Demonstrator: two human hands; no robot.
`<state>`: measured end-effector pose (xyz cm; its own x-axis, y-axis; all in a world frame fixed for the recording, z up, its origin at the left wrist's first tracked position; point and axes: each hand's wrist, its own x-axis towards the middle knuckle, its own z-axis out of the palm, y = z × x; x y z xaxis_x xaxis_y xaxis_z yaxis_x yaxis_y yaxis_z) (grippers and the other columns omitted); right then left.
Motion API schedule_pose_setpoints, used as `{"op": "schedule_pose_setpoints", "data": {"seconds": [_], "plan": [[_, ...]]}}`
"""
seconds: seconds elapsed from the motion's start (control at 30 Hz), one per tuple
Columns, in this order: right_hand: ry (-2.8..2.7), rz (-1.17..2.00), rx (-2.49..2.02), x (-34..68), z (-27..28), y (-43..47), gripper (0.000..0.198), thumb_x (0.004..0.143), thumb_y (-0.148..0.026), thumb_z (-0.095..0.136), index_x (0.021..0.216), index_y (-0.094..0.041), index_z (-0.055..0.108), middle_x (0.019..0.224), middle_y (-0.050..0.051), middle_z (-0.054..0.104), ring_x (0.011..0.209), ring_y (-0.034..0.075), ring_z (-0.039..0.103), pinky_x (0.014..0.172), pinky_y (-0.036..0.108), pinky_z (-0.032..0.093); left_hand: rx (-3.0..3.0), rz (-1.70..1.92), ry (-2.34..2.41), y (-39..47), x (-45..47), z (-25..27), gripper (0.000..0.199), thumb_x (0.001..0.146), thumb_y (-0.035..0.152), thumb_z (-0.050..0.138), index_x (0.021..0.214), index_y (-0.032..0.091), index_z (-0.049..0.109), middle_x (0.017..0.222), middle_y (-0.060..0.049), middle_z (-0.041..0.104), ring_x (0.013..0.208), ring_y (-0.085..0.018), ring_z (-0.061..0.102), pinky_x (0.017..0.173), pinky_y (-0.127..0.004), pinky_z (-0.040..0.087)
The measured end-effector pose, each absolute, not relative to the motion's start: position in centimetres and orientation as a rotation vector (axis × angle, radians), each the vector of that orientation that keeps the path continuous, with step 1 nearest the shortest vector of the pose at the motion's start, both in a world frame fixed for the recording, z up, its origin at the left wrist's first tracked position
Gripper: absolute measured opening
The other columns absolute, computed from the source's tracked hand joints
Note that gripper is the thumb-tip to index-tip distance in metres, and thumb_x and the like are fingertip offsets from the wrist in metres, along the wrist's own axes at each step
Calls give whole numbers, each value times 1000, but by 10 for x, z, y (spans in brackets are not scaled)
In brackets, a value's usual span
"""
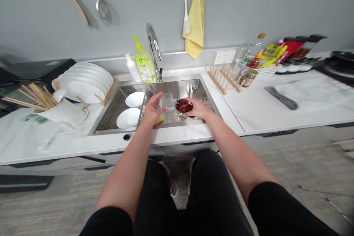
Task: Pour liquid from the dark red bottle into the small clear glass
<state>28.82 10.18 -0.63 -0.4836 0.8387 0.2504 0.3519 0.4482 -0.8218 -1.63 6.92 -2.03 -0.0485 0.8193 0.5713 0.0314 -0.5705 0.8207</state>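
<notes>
Over the sink (186,85), my left hand (154,108) is closed around a clear, see-through container (166,102). My right hand (197,108) grips a bottle of dark red liquid (184,106), tipped on its side with its neck towards the clear container. The neck is at or very near the container's edge; whether they touch I cannot tell. Below my left hand a bit of yellow cloth or sponge (159,120) shows in the sink. A wire basket (110,112) in the sink's left part holds two white bowls (128,118).
Behind the sink stand a faucet (153,42), a yellow-green soap bottle (144,64) and a white bottle (133,68). White plates (83,81) and a chopstick holder (62,112) are on the left. A wooden rack (224,77), a jar (249,77) and a black cable (282,97) lie right.
</notes>
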Motion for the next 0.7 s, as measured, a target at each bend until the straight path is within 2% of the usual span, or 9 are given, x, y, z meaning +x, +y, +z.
{"op": "schedule_pose_setpoints", "data": {"seconds": [0.13,0.37,0.7], "plan": [[-2044,958,-984,288,-6,102,86,63,-30,103,144,-25,76,124,6,85,112,31,81,107,45,61,1631,1678,924,66,-16,-18,95,65,36,109,152,25,71,146,-16,75,140,-37,71,127,-60,52],[-2041,980,-992,288,-6,102,87,63,-30,104,145,-27,76,124,5,85,113,31,81,110,47,61,1610,1602,1051,59,-17,-14,98,68,37,108,157,28,66,155,-19,70,144,-42,69,107,-56,66],[-2068,951,-1001,289,-10,105,90,63,-32,104,148,-27,74,132,7,83,118,32,81,114,48,60,1627,1583,1010,56,-13,-8,94,72,44,106,155,27,65,159,-19,68,150,-40,65,110,-51,65]]}}
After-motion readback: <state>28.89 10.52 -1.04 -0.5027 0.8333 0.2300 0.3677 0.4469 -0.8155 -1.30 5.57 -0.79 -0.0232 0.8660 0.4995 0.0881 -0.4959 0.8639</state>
